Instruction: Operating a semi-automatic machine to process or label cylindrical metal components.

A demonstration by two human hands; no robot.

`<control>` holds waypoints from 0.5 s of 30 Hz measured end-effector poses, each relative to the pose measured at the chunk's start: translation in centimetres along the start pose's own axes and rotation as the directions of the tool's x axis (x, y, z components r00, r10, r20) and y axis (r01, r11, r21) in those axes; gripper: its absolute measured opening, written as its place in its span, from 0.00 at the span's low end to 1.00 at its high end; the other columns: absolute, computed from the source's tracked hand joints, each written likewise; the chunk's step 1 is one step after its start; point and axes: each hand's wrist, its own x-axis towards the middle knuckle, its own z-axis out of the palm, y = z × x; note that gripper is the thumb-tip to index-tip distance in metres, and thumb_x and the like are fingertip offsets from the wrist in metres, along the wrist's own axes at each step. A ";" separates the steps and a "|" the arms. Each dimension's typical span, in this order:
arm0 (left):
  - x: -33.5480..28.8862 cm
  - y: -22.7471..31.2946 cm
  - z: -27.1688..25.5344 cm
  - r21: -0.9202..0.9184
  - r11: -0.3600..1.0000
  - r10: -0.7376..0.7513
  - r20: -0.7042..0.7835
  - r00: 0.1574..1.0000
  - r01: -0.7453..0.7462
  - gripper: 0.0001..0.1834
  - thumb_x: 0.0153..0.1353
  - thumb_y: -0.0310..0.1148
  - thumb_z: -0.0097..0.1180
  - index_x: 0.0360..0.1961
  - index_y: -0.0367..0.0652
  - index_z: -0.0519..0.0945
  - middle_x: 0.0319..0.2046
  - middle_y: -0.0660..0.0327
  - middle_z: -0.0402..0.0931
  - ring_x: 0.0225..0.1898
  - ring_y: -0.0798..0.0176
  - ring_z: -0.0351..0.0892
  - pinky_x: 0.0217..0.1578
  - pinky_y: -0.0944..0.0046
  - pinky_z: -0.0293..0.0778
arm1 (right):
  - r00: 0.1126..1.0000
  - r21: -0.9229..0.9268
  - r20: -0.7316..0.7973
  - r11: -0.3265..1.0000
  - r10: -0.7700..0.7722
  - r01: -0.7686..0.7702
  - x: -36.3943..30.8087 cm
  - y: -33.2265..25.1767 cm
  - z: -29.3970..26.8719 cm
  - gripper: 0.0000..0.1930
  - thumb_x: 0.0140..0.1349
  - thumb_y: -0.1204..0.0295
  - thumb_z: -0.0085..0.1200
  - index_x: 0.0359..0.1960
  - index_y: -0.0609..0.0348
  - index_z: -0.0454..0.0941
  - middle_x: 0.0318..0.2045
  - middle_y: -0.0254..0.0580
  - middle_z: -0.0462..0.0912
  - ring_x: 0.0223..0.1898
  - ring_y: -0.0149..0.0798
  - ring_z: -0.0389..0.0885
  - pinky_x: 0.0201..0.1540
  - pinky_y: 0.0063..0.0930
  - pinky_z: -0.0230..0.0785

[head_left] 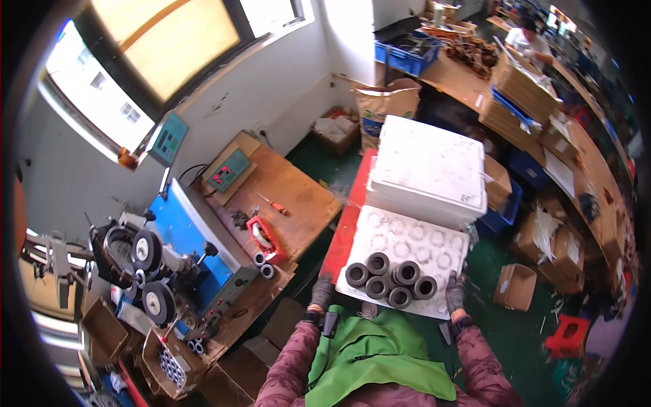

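Observation:
A white foam tray [413, 247] with round ring marks pressed in its surface lies in front of me. Several black rubber-like rings [399, 296] are grouped on its near half, standing with their openings up. My left hand [323, 293], in a grey glove, is closed at the tray's near left corner, beside a red board [347, 234]; its fingers are partly hidden. On the opposite edge, my right hand [456, 293], also gloved, is closed round the tray's right side. Behind the rings, a stack of white foam trays [428, 166] rises on the red board.
A blue machine [203, 251] with black-and-white wheels stands left, beside a wooden table [291, 197] with a digital box [229, 169]. A paper sack [388, 105] stands behind the stack. Right are a small carton [515, 288], a red stool [568, 337] and a co-worker [529, 42].

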 end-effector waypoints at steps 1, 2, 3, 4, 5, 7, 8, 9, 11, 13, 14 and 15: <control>-0.3 0.7 0.9 -0.018 1.000 -0.011 0.056 0.998 0.012 0.23 0.64 0.46 0.39 0.47 0.39 0.74 0.45 0.47 0.73 0.49 0.49 0.71 0.48 0.59 0.66 | 0.998 -0.083 -0.007 0.994 -0.065 0.064 -0.2 0.5 -0.3 0.32 0.62 0.50 0.41 0.53 0.70 0.64 0.46 0.67 0.72 0.49 0.60 0.70 0.52 0.40 0.64; -1.0 1.9 1.7 -0.037 0.999 -0.015 0.122 0.992 0.019 0.23 0.65 0.46 0.36 0.48 0.39 0.73 0.47 0.47 0.72 0.52 0.50 0.70 0.50 0.60 0.65 | 0.999 -0.067 -0.007 0.997 -0.048 0.047 -0.3 0.4 -1.0 0.31 0.62 0.50 0.40 0.53 0.70 0.64 0.46 0.68 0.72 0.49 0.61 0.71 0.52 0.40 0.64; -1.9 2.3 2.6 0.046 0.993 0.107 0.029 0.994 -0.108 0.24 0.65 0.46 0.34 0.49 0.39 0.73 0.48 0.46 0.72 0.52 0.49 0.69 0.51 0.59 0.64 | 0.999 -0.109 0.022 0.993 -0.038 0.040 -0.7 -0.4 -1.9 0.31 0.62 0.51 0.40 0.53 0.70 0.65 0.47 0.68 0.71 0.50 0.60 0.70 0.52 0.40 0.63; -2.1 2.0 2.6 0.047 0.994 0.101 0.018 0.995 -0.102 0.24 0.65 0.46 0.34 0.49 0.39 0.73 0.48 0.46 0.72 0.52 0.49 0.69 0.51 0.59 0.64 | 0.998 -0.148 0.048 0.988 -0.029 0.035 -1.0 -1.6 -2.7 0.30 0.62 0.51 0.39 0.52 0.70 0.65 0.48 0.68 0.70 0.51 0.60 0.69 0.53 0.40 0.63; -2.0 1.5 2.5 0.104 0.990 0.092 0.028 0.995 -0.095 0.23 0.65 0.45 0.34 0.50 0.39 0.72 0.48 0.47 0.72 0.52 0.50 0.69 0.51 0.59 0.64 | 0.998 -0.145 0.057 0.988 -0.037 0.045 -1.2 -2.1 -2.7 0.30 0.62 0.51 0.39 0.52 0.70 0.65 0.48 0.68 0.70 0.51 0.60 0.69 0.53 0.40 0.63; -1.8 1.3 2.6 0.353 0.922 0.114 0.143 0.983 -0.158 0.20 0.64 0.37 0.35 0.53 0.41 0.69 0.50 0.48 0.71 0.53 0.51 0.68 0.53 0.59 0.63 | 0.996 -0.187 -0.066 0.982 -0.054 0.041 -1.5 -1.9 -2.8 0.29 0.63 0.52 0.39 0.52 0.70 0.65 0.49 0.67 0.69 0.53 0.60 0.67 0.55 0.39 0.61; -1.8 -0.5 1.9 0.363 0.920 0.108 0.125 0.986 -0.147 0.20 0.64 0.37 0.35 0.53 0.41 0.69 0.50 0.48 0.71 0.53 0.51 0.68 0.53 0.59 0.63 | 0.997 -0.176 -0.051 0.983 -0.063 0.053 -1.5 -2.1 -2.2 0.29 0.63 0.52 0.39 0.52 0.70 0.65 0.49 0.67 0.69 0.53 0.60 0.67 0.55 0.39 0.61; -1.9 -2.3 1.3 0.356 0.905 0.210 0.102 0.972 -0.232 0.20 0.63 0.34 0.35 0.53 0.42 0.69 0.49 0.48 0.71 0.52 0.50 0.69 0.52 0.58 0.64 | 1.000 -0.182 -0.008 0.983 -0.023 0.021 -1.5 -2.3 -1.6 0.29 0.62 0.52 0.39 0.52 0.69 0.65 0.50 0.67 0.69 0.53 0.59 0.67 0.56 0.40 0.60; -2.4 -3.5 1.0 0.346 0.838 0.420 0.088 0.903 -0.423 0.17 0.61 0.31 0.36 0.50 0.43 0.70 0.45 0.49 0.72 0.48 0.48 0.71 0.49 0.56 0.67 | 1.000 -0.186 -0.017 0.983 -0.006 0.003 -1.3 -1.0 -0.8 0.29 0.62 0.52 0.40 0.53 0.67 0.65 0.49 0.66 0.70 0.52 0.59 0.67 0.56 0.41 0.60; -1.6 2.7 2.7 0.415 0.890 0.046 0.333 0.942 -0.190 0.15 0.59 0.28 0.39 0.46 0.41 0.71 0.44 0.49 0.73 0.47 0.50 0.72 0.49 0.56 0.68 | 0.991 -0.233 -0.125 0.972 -0.051 0.020 1.7 7.2 0.7 0.29 0.61 0.51 0.41 0.52 0.65 0.65 0.45 0.65 0.72 0.49 0.59 0.69 0.52 0.43 0.61; -2.0 -0.2 1.0 0.400 0.913 -0.045 0.299 0.953 -0.082 0.15 0.59 0.26 0.38 0.46 0.42 0.71 0.43 0.48 0.73 0.47 0.49 0.73 0.47 0.55 0.69 | 0.974 -0.270 -0.122 0.951 -0.191 0.153 2.9 11.3 3.3 0.29 0.60 0.50 0.41 0.51 0.65 0.65 0.44 0.65 0.72 0.48 0.59 0.70 0.51 0.43 0.62; -4.9 -5.5 -2.4 0.523 0.833 0.057 0.241 0.969 -0.179 0.15 0.56 0.27 0.43 0.45 0.42 0.71 0.41 0.47 0.74 0.45 0.48 0.74 0.46 0.56 0.71 | 0.987 -0.208 -0.062 0.969 -0.146 0.130 0.8 7.1 4.2 0.28 0.60 0.50 0.41 0.50 0.65 0.66 0.42 0.65 0.73 0.46 0.59 0.71 0.48 0.45 0.63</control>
